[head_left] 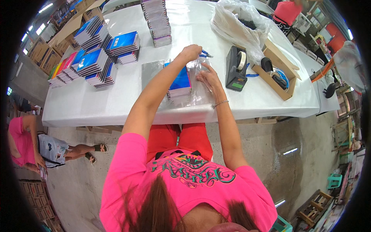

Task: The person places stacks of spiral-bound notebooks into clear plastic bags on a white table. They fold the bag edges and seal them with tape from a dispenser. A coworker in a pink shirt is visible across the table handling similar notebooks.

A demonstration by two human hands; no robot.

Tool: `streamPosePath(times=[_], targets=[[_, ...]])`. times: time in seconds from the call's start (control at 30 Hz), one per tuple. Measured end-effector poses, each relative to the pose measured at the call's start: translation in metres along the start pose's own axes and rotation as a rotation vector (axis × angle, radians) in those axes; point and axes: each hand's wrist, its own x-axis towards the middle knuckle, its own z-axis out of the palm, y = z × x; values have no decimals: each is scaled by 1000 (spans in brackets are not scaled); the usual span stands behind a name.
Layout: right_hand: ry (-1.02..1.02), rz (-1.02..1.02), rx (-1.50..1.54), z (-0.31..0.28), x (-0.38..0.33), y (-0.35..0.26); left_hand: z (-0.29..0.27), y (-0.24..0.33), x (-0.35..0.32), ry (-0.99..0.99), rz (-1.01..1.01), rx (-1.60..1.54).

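- Currently, your left hand [190, 53] is reached across the desk [127, 94], fingers curled in, beside a small blue object [205, 54]; you can't tell from here whether it has hold of that.
- Your right hand [209, 79] is partly open, with thumb and forefinger apart, over the clear plastic [199, 96]; whether it grips any of the film is unclear.
- In front of you, the stack of blue spiral notebooks [181, 82] lies on the desk between your arms, within the spread of plastic, your left forearm crossing above part of it.
- To your right, just past that hand, you have a black tape dispenser [236, 71], then an open cardboard box [267, 80] holding black items and a blue-and-white coil [284, 73].
- Behind those, a crumpled clear bag [239, 31] has something dark inside.
- To your left, you have several piles of notebooks [92, 63], mostly blue, some red and yellow; a taller notebook stack [159, 29] stands at the far side.
- Off to your left, someone in a pink top [23, 135] is beside the desk.
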Motion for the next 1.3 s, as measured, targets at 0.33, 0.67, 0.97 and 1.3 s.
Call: streamPosePath(times=[0.33, 0.67, 0.97, 1.3], targets=[[-111, 75, -78, 23, -14, -10, 13, 29, 9, -193, -55, -2], [-5, 53, -98, 0, 1, -8, -64, 7, -42, 337, -73, -561], [-147, 113, -454, -24, 6, -43, -14, -48, -219, 271, -938, 86], [-141, 246, -518, -28, 9, -58, 12, -15, -231, 489, -911, 89]])
